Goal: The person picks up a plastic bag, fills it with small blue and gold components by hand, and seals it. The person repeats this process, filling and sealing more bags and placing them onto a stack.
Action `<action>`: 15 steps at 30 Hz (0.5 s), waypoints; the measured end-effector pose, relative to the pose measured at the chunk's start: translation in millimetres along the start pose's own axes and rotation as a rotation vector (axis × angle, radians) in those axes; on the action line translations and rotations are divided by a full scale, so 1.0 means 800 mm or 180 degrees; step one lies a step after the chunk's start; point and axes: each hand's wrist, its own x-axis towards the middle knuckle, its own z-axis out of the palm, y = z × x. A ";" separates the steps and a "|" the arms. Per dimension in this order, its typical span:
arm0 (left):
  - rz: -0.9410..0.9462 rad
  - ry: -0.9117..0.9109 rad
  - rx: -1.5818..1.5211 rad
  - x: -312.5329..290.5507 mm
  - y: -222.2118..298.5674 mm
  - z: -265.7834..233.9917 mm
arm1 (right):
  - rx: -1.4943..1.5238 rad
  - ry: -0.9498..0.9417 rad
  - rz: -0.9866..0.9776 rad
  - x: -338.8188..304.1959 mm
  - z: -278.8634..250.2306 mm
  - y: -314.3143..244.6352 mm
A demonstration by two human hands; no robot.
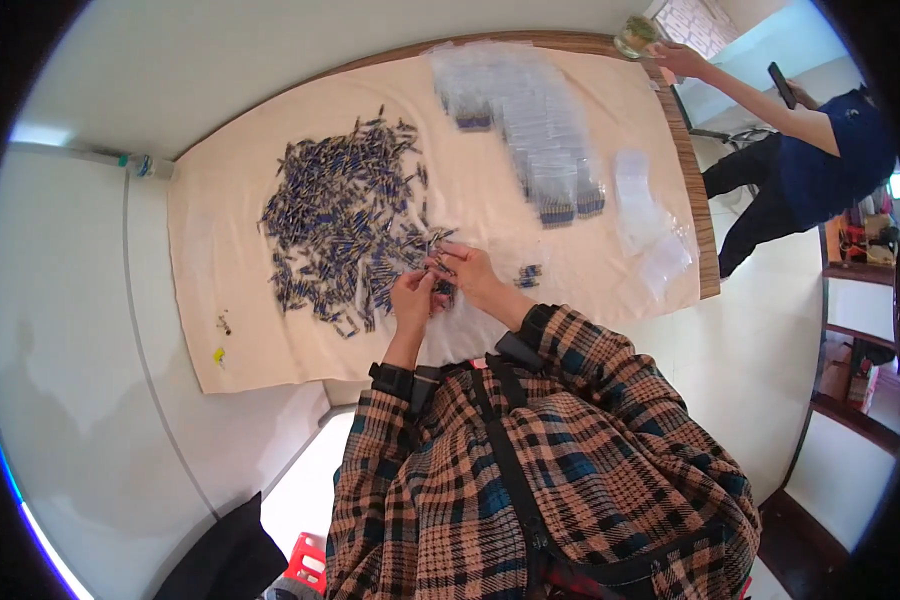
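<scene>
A wide pile of small dark blue cylindrical pieces with metallic ends point(345, 190) lies on the cream cloth point(230, 200). At the pile's near right edge, my left hand point(413, 298) and my right hand point(473, 275) work close together with bent fingers. Small blue pieces show between and under the fingertips of my right hand. Whatever my left fingers pinch is too small to make out. Just right of my right hand lies a small group of blue pieces point(529, 275). Beyond it, overlapping clear plastic bags point(540, 120) hold rows of such pieces at their near ends.
More clear bags point(633, 190) lie near the table's right edge. Beyond that edge stands a person in dark blue point(835, 150), one hand at a round glass jar point(634, 38). A clear bottle point(148, 166) is at the far left, a yellow-green scrap point(219, 355) at the near left.
</scene>
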 end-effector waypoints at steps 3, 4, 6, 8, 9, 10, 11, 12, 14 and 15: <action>0.1305 0.0489 0.1814 0.006 0.003 0.004 | 0.0333 -0.0437 -0.0218 0.013 -0.022 0.016; 0.0747 0.0230 0.1185 -0.005 0.015 0.027 | 0.0016 -0.0193 -0.0637 0.010 -0.032 0.021; 0.1002 0.0400 0.1633 0.007 -0.007 -0.017 | -0.0407 -0.0315 -0.0809 0.011 0.000 0.032; 0.0198 -0.0084 0.0883 0.000 0.003 0.000 | -0.0351 0.0071 -0.0862 0.003 0.007 0.028; 0.0261 -0.0147 0.0876 -0.002 0.004 0.005 | -0.0356 0.0091 -0.0948 -0.003 0.010 0.023; 0.0244 -0.0162 0.0649 -0.003 0.004 0.012 | -0.0425 0.0140 -0.0934 -0.008 0.012 0.019; 0.0218 -0.0170 0.0426 -0.004 0.004 0.019 | -0.0489 0.0186 -0.0908 -0.010 0.013 0.015; 0.0185 -0.0165 0.0205 -0.004 0.005 0.022 | -0.0484 0.0189 -0.0955 -0.013 0.016 0.011; 0.0122 -0.0216 -0.0063 -0.001 0.008 0.030 | -0.0515 0.0291 -0.1015 -0.016 0.021 0.005; 0.0021 -0.0219 -0.0334 0.000 0.008 0.029 | -0.0528 0.0326 -0.1024 -0.019 0.027 0.000</action>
